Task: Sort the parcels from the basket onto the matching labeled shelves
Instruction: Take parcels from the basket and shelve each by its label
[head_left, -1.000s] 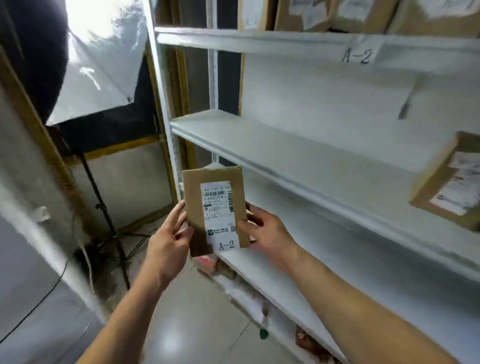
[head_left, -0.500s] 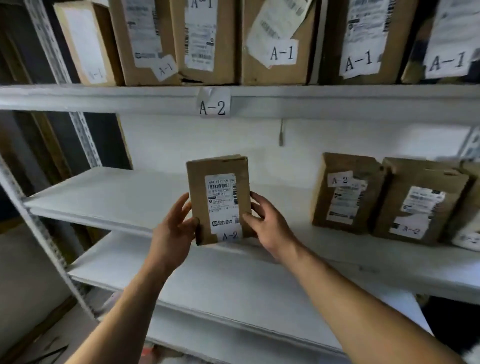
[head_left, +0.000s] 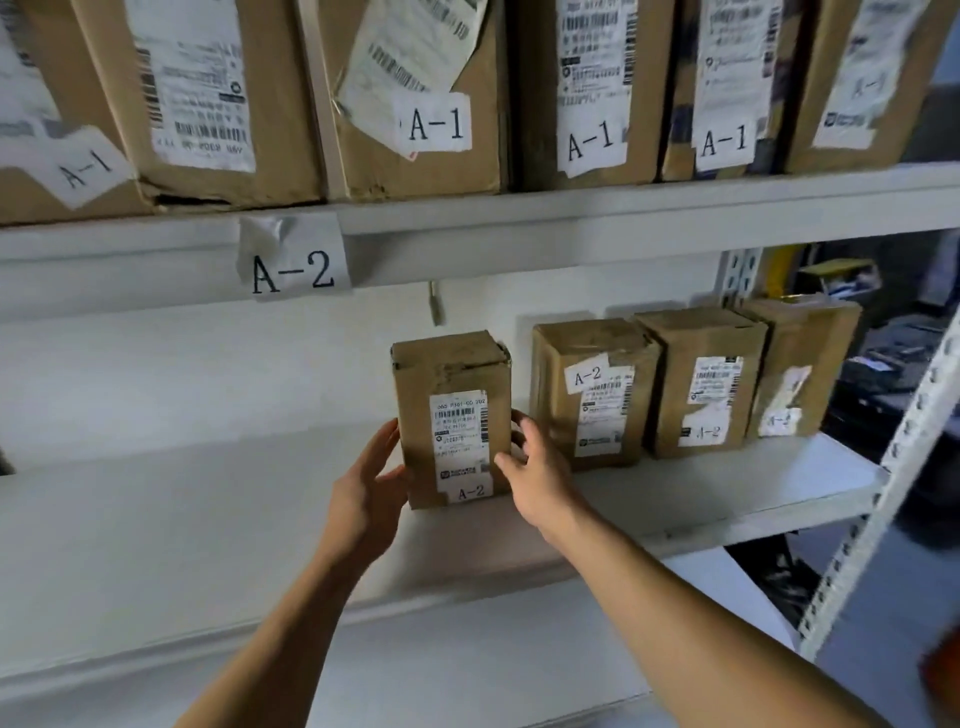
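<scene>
Head cam: A-2 parcel (head_left: 451, 419) stands upright on the A-2 shelf (head_left: 727, 499), left of three others. Left hand (head_left: 366, 493) and right hand (head_left: 535, 470) clasp its sides, fingers curled. Likely light, rigid cardboard; grip side faces.

- The parcel (head_left: 451, 418) is brown cardboard with a white shipping label (head_left: 460, 444) carrying black barcode stripes and "A-2" in black.
- The three parcels to its right (head_left: 696, 382) are the same brown, each with white labels printed in black.
- The shelf (head_left: 156, 519) is pale grey-white, as is the wall behind it.
- The shelf tag (head_left: 293, 267) is white with black "A-2" lettering.
- The upper boxes (head_left: 415, 98) are brown cardboard with white labels, black barcodes and black "A-1" marks.
- The upright post (head_left: 883, 493) is light grey, patterned with a row of dark holes.
</scene>
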